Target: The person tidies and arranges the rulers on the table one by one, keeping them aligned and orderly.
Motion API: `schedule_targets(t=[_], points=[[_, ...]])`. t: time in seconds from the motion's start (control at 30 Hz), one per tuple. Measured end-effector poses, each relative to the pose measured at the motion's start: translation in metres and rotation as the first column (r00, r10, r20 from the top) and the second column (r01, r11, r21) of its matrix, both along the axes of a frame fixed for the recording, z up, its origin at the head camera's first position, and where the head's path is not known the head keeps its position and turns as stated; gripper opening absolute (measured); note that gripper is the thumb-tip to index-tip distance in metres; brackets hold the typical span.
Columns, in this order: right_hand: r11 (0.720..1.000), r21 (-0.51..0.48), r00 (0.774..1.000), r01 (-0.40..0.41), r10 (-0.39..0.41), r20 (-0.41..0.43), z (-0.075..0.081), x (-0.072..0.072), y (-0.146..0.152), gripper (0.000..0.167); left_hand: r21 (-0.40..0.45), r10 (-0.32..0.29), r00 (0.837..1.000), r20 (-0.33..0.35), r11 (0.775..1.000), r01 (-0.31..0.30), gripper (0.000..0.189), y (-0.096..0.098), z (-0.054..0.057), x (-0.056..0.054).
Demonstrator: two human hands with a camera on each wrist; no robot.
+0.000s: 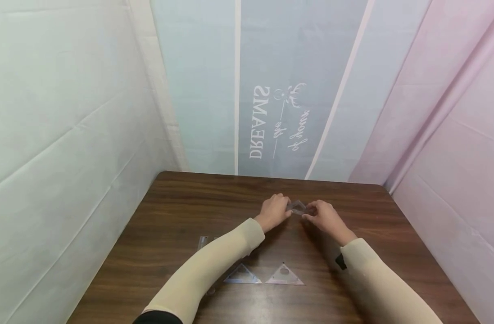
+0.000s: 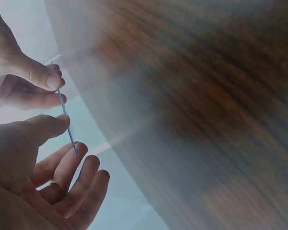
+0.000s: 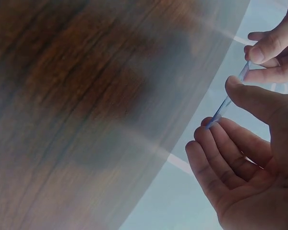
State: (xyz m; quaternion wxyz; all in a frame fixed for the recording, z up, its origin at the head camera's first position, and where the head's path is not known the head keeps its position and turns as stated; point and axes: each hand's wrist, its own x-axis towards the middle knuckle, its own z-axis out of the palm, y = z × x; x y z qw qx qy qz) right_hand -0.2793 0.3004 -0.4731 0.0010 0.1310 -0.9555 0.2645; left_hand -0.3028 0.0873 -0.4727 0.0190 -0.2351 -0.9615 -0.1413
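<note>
Raised above the far part of the table is a clear plastic set square (image 1: 298,208), held between both hands. My left hand (image 1: 274,212) pinches one corner between thumb and fingers, while the right hand (image 1: 327,219) pinches the opposite corner. Both wrist views catch the set square (image 2: 71,134) nearly edge-on, as a thin bluish line. In the right wrist view the right hand (image 3: 259,158) has its thumb on one face and fingertips at the lower edge. The left hand (image 3: 277,48) grips the upper end there.
Two more clear set squares, one with a bluish edge (image 1: 243,282) and one with an oval hole (image 1: 276,280), lie on the brown wooden table (image 1: 182,198). A clear ruler-like strip (image 1: 202,243) lies partly behind the left sleeve (image 1: 214,261). Fabric walls surround the table.
</note>
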Motion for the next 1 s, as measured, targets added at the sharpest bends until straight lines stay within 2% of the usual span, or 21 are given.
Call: schedule_targets(t=[0.27,0.5,0.7,1.0], points=[[1.0,-0.004,1.0,-0.015,0.015,-0.026,0.002,0.015,0.001,0.029,-0.015,-0.043,0.999,-0.021,0.999,0.043,0.037,-0.004,0.002,0.011],[1.0,0.005,0.999,-0.02,0.021,-0.048,0.002,0.026,0.005,0.027,0.012,-0.067,0.997,-0.034,0.998,0.068,0.038,-0.004,0.002,0.02],[1.0,0.015,0.998,-0.02,0.021,-0.052,0.002,0.034,0.01,0.027,-0.005,-0.078,0.996,-0.046,0.997,0.078,0.039,0.0,-0.001,0.027],[0.999,0.006,0.998,-0.043,0.043,-0.045,0.002,0.053,0.019,0.027,-0.037,-0.121,0.991,-0.06,0.992,0.119,0.045,0.006,-0.001,0.042]])
